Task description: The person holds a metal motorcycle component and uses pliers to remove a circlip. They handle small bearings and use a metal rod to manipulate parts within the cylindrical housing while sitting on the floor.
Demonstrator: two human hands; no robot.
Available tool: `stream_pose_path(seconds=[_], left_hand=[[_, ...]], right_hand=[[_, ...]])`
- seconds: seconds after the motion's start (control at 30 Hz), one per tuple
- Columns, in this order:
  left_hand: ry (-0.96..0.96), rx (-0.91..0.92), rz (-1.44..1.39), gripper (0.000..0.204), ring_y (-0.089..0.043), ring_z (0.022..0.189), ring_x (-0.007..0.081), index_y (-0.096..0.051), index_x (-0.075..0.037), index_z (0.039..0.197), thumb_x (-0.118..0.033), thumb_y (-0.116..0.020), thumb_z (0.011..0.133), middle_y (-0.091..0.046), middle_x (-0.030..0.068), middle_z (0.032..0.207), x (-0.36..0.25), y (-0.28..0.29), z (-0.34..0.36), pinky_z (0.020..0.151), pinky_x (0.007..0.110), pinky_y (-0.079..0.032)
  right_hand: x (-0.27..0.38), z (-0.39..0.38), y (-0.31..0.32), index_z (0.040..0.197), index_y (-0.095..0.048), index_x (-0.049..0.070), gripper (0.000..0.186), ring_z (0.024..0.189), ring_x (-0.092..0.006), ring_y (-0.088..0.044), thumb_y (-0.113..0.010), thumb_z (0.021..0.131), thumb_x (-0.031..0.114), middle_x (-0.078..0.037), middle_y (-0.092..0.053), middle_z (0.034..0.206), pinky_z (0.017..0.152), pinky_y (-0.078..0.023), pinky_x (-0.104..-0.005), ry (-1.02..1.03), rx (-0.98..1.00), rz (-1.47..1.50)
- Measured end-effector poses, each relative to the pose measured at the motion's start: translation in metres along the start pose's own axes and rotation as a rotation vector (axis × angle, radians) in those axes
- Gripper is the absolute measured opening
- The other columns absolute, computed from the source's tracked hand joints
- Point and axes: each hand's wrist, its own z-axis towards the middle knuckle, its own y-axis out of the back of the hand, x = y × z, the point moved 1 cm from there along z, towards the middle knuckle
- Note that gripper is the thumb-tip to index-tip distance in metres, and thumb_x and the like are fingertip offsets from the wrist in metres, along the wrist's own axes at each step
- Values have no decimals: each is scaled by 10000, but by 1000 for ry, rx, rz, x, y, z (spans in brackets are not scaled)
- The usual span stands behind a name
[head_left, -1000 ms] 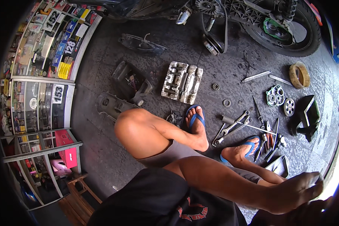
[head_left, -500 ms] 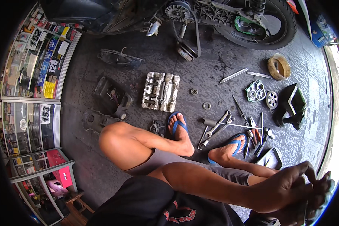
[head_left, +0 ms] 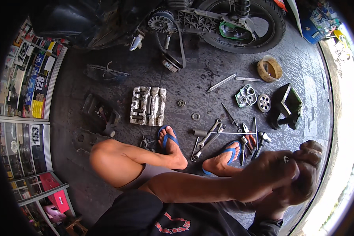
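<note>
My left hand (head_left: pixel 265 170) reaches across to the right and meets my right hand (head_left: pixel 305 183) above the floor. Fingers of both hands are curled and pressed together, dark with grime. Between them shows a small pale ring-like spot (head_left: pixel 286 159); I cannot make out what it belongs to. Below and beyond the hands lie combination wrenches (head_left: pixel 208 137), red-handled pliers (head_left: pixel 251 135), a hammer (head_left: pixel 263 138) and a long T-handle bar (head_left: pixel 232 133).
Ahead stands a scooter with its rear wheel (head_left: pixel 259 29) and a hanging drive belt (head_left: pixel 181 45). A casting block tool tray (head_left: pixel 148 106), a round tub (head_left: pixel 269 70), a gear-case cover (head_left: pixel 246 96) and a black bin (head_left: pixel 287 106) lie about. Shelves (head_left: pixel 27 122) line the left.
The view has swung right, so floor things sit further left in the picture. My hands have come up and together, now covering the small tray near my right foot.
</note>
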Motion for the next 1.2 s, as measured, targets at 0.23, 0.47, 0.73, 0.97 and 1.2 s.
stream_pose_path(seconds=[0.23,0.47,0.73,0.97,1.2], left_hand=[[30,-126,-655,705,-653,975,198,-294,-56,1409,-570,-486,966,-640,163,1074,14,10,3,798,353,-537],[135,-96,-773,529,-608,902,116,-352,-81,1384,-404,-528,1003,-571,39,1062,16,11,8,723,310,-520],[17,-223,-603,527,-562,807,110,-476,-91,1265,-546,-393,1013,-564,21,960,25,8,-1,684,281,-465],[-41,-228,-62,463,-537,772,80,-508,-45,1241,-442,-517,1003,-561,-1,919,27,13,2,640,253,-434],[53,-205,-515,475,-555,682,62,-535,-33,1245,-435,-544,992,-581,7,836,36,14,5,530,212,-416]], right_hand=[[-11,6,-4,882,-623,37,269,853,-306,-565,-742,730,225,-128,-581,859,772,-453,-456,-9,21,22],[-17,-5,-9,851,-629,21,296,848,-297,-561,-743,751,275,-144,-593,868,729,-449,-431,-28,-63,198],[-21,1,-15,823,-642,11,237,820,-300,-574,-741,629,104,-133,-612,835,710,-466,-404,-97,122,57],[-26,-4,-15,834,-667,15,247,811,-306,-584,-741,615,101,-129,-627,825,711,-471,-402,-102,181,66],[-32,-11,-13,830,-668,13,262,802,-308,-590,-753,602,109,-128,-631,818,714,-476,-404,-154,127,81]])
